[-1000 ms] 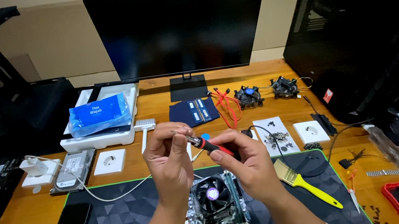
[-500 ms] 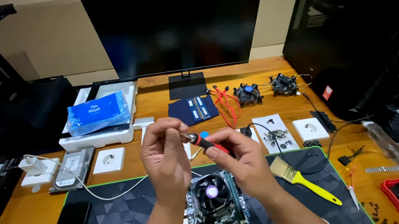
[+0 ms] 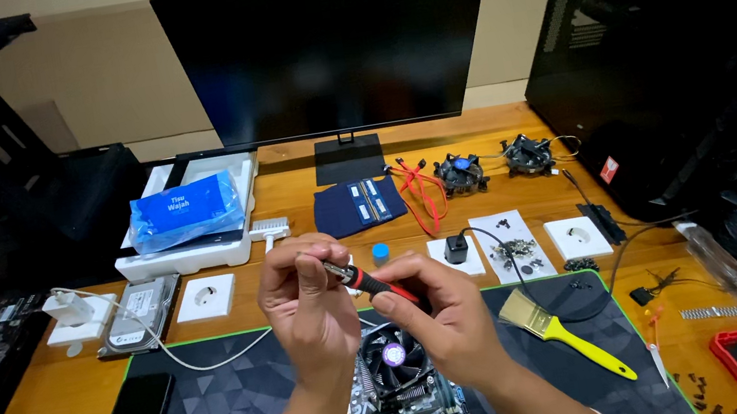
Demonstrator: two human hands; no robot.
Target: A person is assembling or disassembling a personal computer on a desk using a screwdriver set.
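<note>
My left hand [image 3: 306, 310] pinched the metal tip of the slim red-and-black screwdriver [image 3: 371, 283]; my right hand [image 3: 440, 314] curled around its grippy handle, just above the round finned CPU cooler [image 3: 394, 356].

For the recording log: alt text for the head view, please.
Both hands hold a red-and-black screwdriver above a motherboard with a cooler fan; the left hand pinches its tip end, the right hand grips the handle. A yellow-handled brush lies right on the dark mat.
</note>
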